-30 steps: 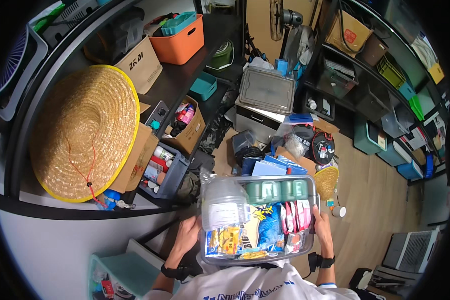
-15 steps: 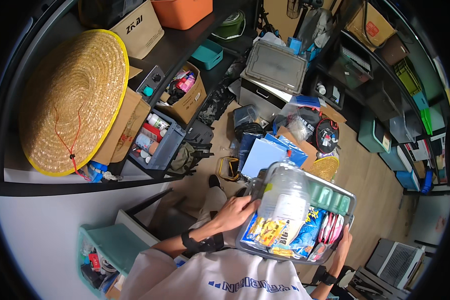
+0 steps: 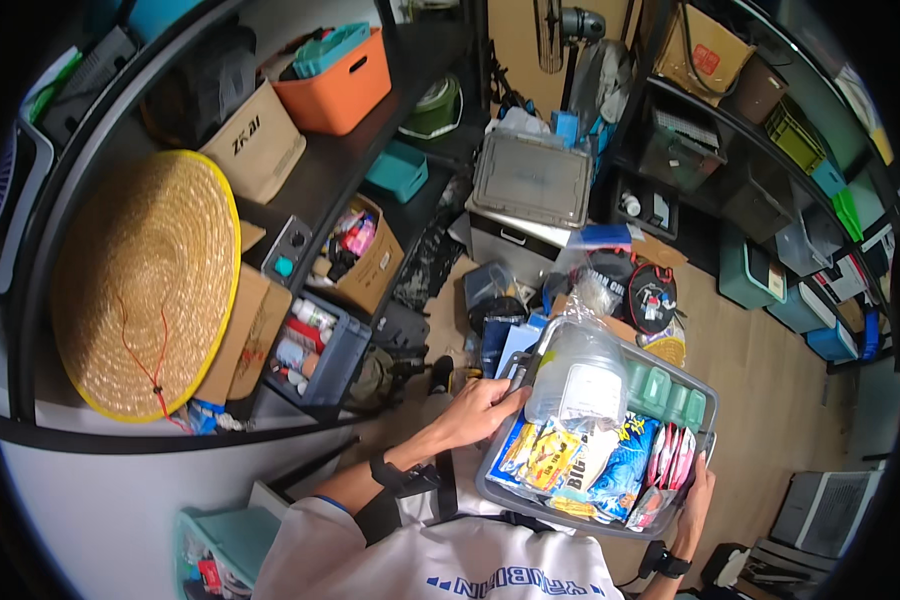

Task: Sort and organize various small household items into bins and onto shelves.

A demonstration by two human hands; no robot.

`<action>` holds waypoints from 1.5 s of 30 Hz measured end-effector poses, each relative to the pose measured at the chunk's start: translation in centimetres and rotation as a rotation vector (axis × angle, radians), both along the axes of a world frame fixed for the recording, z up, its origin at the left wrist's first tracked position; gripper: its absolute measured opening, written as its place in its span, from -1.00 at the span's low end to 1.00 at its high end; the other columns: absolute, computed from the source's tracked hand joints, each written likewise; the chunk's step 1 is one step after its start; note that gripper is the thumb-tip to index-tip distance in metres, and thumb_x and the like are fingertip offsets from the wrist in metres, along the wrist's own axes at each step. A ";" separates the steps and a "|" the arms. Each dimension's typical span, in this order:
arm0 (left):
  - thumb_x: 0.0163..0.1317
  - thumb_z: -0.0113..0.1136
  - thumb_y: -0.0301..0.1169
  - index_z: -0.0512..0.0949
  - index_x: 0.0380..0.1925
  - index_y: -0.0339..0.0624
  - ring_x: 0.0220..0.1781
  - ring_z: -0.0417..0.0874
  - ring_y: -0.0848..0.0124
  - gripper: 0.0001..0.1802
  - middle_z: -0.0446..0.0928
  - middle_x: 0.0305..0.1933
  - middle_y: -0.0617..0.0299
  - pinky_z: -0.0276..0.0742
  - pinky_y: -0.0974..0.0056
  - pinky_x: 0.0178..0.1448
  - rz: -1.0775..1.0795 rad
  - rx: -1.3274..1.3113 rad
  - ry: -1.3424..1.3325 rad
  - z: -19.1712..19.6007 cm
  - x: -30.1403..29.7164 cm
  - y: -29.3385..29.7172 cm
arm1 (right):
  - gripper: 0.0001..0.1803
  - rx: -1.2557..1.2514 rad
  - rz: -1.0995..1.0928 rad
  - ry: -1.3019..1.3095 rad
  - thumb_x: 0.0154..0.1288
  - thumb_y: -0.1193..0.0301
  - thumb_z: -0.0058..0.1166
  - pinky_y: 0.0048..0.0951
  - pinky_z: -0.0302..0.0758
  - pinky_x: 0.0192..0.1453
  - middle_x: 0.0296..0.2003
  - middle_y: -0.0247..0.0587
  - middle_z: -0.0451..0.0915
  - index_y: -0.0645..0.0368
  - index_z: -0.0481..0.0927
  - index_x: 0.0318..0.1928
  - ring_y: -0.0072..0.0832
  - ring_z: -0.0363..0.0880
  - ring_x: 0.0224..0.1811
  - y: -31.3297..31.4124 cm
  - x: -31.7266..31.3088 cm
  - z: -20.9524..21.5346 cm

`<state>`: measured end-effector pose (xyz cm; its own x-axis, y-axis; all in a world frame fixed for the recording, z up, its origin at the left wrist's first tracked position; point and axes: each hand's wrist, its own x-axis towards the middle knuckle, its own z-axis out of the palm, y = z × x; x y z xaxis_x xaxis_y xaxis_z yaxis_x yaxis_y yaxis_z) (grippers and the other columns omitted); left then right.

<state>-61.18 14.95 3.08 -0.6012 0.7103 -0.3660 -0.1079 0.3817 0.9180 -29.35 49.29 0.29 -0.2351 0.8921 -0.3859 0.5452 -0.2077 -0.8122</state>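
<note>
Head: bin (image 3: 570, 519) between both hands (image 3: 480, 411) (image 3: 697, 500)

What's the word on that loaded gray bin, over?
Left hand, right hand: gripping opposite sides of gray bin. Bin loaded: packets, clear plastic tubs, green containers. Beyond: cluttered floor.

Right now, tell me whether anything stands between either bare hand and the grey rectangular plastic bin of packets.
Nothing visible does: the left hand grips the left side of the grey rectangular plastic bin, and the right hand holds its right side.
</note>
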 end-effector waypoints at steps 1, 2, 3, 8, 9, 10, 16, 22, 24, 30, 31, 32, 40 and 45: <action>0.57 0.14 -0.04 0.61 -0.39 -0.36 -0.60 0.56 0.55 -0.45 0.55 -0.62 0.30 0.43 0.30 -0.56 0.055 0.031 -0.018 0.4 -1.2 0.1 | -0.46 -0.003 -0.006 0.028 0.54 -0.05 0.13 -0.53 0.31 -0.27 -0.39 -0.51 0.48 0.27 0.59 -0.09 -0.68 0.36 -0.38 0.2 -0.9 0.2; 0.58 0.13 -0.03 0.61 -0.39 -0.34 -0.61 0.56 0.56 -0.46 0.56 -0.60 0.31 0.43 0.32 -0.56 0.050 0.026 -0.058 1.2 -2.6 0.2 | -0.48 -0.061 0.047 0.027 0.54 -0.04 0.14 -0.55 0.33 -0.26 -0.37 -0.50 0.49 0.26 0.58 -0.09 -0.70 0.37 -0.37 0.6 -1.7 0.6; 0.58 0.11 -0.03 0.62 -0.38 -0.33 -0.61 0.56 0.56 -0.46 0.57 -0.58 0.32 0.43 0.35 -0.57 0.039 0.022 -0.101 2.2 -4.2 0.4 | -0.50 -0.116 0.095 0.025 0.53 -0.02 0.16 -0.57 0.36 -0.25 -0.34 -0.49 0.49 0.25 0.57 -0.09 -0.71 0.39 -0.36 0.8 -2.5 1.0; 0.58 0.14 -0.11 0.65 -0.13 -0.22 -0.65 0.35 0.73 -0.63 0.55 -0.49 0.42 0.18 0.51 -0.64 -0.002 0.176 -0.279 3.2 -12.4 0.3 | -0.69 -0.144 -0.037 0.401 0.51 0.15 0.19 -0.52 0.50 -0.24 -0.37 -0.46 0.59 0.17 0.57 -0.11 -0.66 0.55 -0.37 -0.3 -10.9 2.7; 0.57 0.15 -0.14 0.65 -0.12 -0.22 -0.64 0.35 0.74 -0.66 0.57 -0.45 0.43 0.17 0.52 -0.64 0.004 0.215 -0.275 3.5 -14.3 0.7 | -0.69 -0.136 -0.047 0.419 0.51 0.15 0.19 -0.52 0.50 -0.24 -0.37 -0.46 0.59 0.17 0.57 -0.11 -0.66 0.55 -0.37 0.0 -12.6 3.1; 0.54 0.17 -0.25 0.62 -0.06 -0.21 -0.59 0.43 0.75 -0.75 0.60 -0.37 0.42 0.23 0.54 -0.63 -0.018 0.249 -0.303 4.1 -16.1 0.9 | -0.69 -0.192 0.009 0.456 0.51 0.17 0.18 -0.50 0.53 -0.21 -0.32 -0.41 0.63 0.17 0.57 -0.09 -0.63 0.59 -0.33 0.3 -14.2 3.6; 0.41 0.28 -0.40 0.55 0.02 -0.28 -0.51 0.56 0.67 -0.73 0.63 -0.33 0.35 0.37 0.49 -0.58 -0.084 0.270 -0.171 3.2 -29.2 2.3 | -0.70 -0.285 0.161 0.507 0.50 0.26 0.15 -0.44 0.60 -0.09 -0.18 -0.28 0.71 0.25 0.59 0.02 -0.55 0.68 -0.22 2.9 -26.0 3.3; 0.27 0.42 -0.53 0.51 0.15 -0.40 -0.08 0.67 0.52 -0.53 0.66 0.00 0.18 0.62 0.35 0.00 -0.029 0.274 -0.081 2.3 -42.2 3.7 | -0.66 -0.211 0.224 0.615 0.53 0.27 0.14 -0.43 0.60 -0.09 -0.15 -0.23 0.73 0.32 0.59 0.06 -0.54 0.70 -0.22 4.1 -41.1 5.6; 0.24 0.43 -0.54 0.50 0.15 -0.42 -0.01 0.71 0.49 -0.50 0.68 0.04 0.11 0.64 0.34 0.08 0.026 0.384 -0.135 3.3 -46.6 4.8 | -0.70 -0.178 0.248 0.602 0.53 0.28 0.13 -0.47 0.58 -0.19 -0.23 -0.28 0.72 0.31 0.62 -0.01 -0.59 0.67 -0.31 4.6 -46.2 6.5; 0.25 0.24 -0.51 0.56 0.01 -0.49 -0.10 0.74 0.48 -0.65 0.72 -0.06 0.11 0.67 0.35 0.05 0.156 0.521 0.092 6.2 -58.2 6.1 | -0.75 -0.187 0.433 0.613 0.46 0.34 0.24 -0.48 0.60 -0.21 -0.26 -0.29 0.72 0.29 0.62 -0.06 -0.64 0.66 -0.33 5.9 -59.6 10.0; 0.26 0.17 -0.51 0.55 -0.01 -0.48 -0.12 0.74 0.47 -0.67 0.71 -0.08 0.12 0.66 0.36 0.07 0.169 0.554 0.109 7.1 -59.7 6.2 | -0.74 -0.207 0.419 0.622 0.48 0.34 0.22 -0.47 0.62 -0.19 -0.24 -0.27 0.74 0.31 0.62 -0.04 -0.63 0.68 -0.31 6.1 -61.5 10.4; 0.26 0.16 -0.50 0.57 -0.03 -0.45 -0.15 0.72 0.51 -0.70 0.71 -0.10 0.15 0.65 0.38 0.01 0.193 0.560 0.090 7.2 -60.8 6.1 | -0.74 -0.227 0.452 0.630 0.51 0.34 0.20 -0.48 0.63 -0.19 -0.24 -0.26 0.74 0.32 0.62 -0.03 -0.62 0.69 -0.30 6.6 -62.8 10.4; 0.28 0.13 -0.44 0.63 -0.21 -0.38 -0.27 0.71 0.54 -0.79 0.70 -0.25 0.20 0.62 0.45 -0.13 0.385 0.550 0.117 5.5 -70.8 6.0 | -0.69 -0.267 0.545 0.696 0.57 0.32 0.13 -0.47 0.63 -0.21 -0.20 -0.24 0.74 0.38 0.61 0.01 -0.60 0.69 -0.30 8.3 -75.5 7.6; 0.29 0.14 -0.41 0.59 -0.32 -0.33 -0.44 0.66 0.55 -0.83 0.66 -0.38 0.27 0.57 0.46 -0.30 0.480 0.439 0.118 4.9 -75.2 7.4 | -0.66 -0.305 0.554 0.720 0.58 0.30 0.11 -0.41 0.69 -0.14 -0.15 -0.14 0.76 0.42 0.59 0.03 -0.53 0.74 -0.24 8.9 -80.4 5.9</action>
<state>-136.38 22.34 7.94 -0.9064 0.4221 -0.0159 -0.0623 -0.0964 0.9934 -109.80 58.19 6.15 -0.8648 0.4682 -0.1813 0.0204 -0.3281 -0.9444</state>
